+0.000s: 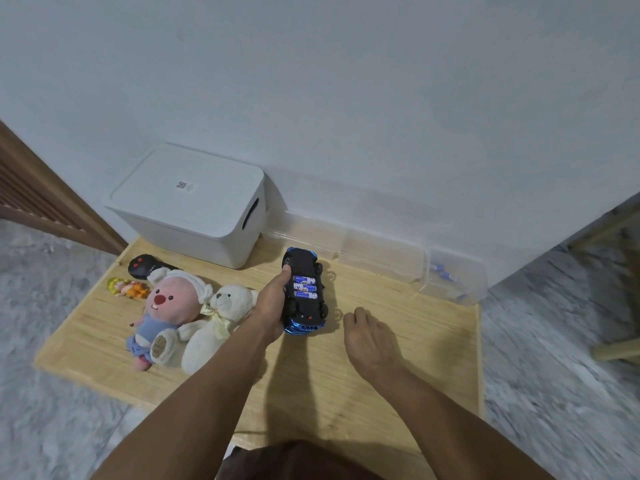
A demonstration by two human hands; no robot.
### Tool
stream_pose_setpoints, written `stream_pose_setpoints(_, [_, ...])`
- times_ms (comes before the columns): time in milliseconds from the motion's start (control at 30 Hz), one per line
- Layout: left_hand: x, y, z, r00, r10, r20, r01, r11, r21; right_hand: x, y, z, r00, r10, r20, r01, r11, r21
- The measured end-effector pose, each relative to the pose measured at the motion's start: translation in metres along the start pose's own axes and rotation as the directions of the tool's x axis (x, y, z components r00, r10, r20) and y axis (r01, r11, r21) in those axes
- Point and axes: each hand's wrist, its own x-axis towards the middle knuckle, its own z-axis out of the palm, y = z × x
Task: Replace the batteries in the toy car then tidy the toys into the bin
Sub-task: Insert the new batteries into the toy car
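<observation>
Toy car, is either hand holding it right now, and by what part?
The left hand holds the upturned toy car by its side, batteries showing. The right hand holds nothing.

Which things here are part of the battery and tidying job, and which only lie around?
Job: toy car held upside down by left hand, three batteries, white bin, pink plush, white bear, small figure, black remote.

Around: clear boxes, wooden table.
</observation>
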Motion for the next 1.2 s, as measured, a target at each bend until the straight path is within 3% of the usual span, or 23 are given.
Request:
stream_pose_setpoints(200, [0.005,0.001,-0.008,1.000,0.024,-0.016,-0.024,1.000,-0.005,0.003,0.006,-0.005,1.000,-0.014,0.024,0.012,0.996,0.083])
stream_pose_setpoints(367, [0.008,0.001,-0.009,1.000,0.018,0.009,-0.018,1.000,-0.018,0.003,0.007,-0.005,0.996,-0.041,0.075,0.039,0.999,0.027])
stream_pose_setpoints(533, [0.007,-0.002,-0.009,0.999,0.001,0.042,0.000,1.000,-0.028,0.007,0.007,-0.003,0.999,-0.036,0.016,0.036,0.999,0.038])
stream_pose_setpoints(700, [0.007,-0.001,-0.011,1.000,0.021,-0.014,-0.021,0.998,-0.056,0.012,0.009,-0.005,1.000,-0.023,0.005,0.022,0.992,0.121])
stream_pose_setpoints(933, [0.012,0.007,-0.022,0.993,0.045,-0.111,-0.057,0.992,-0.110,0.031,0.015,-0.011,0.990,0.110,0.089,-0.135,0.925,0.356])
stream_pose_setpoints(1200, [0.012,0.013,-0.031,0.988,0.046,-0.146,-0.065,0.989,-0.134,0.055,0.020,-0.024,0.964,0.232,0.127,-0.264,0.862,0.432])
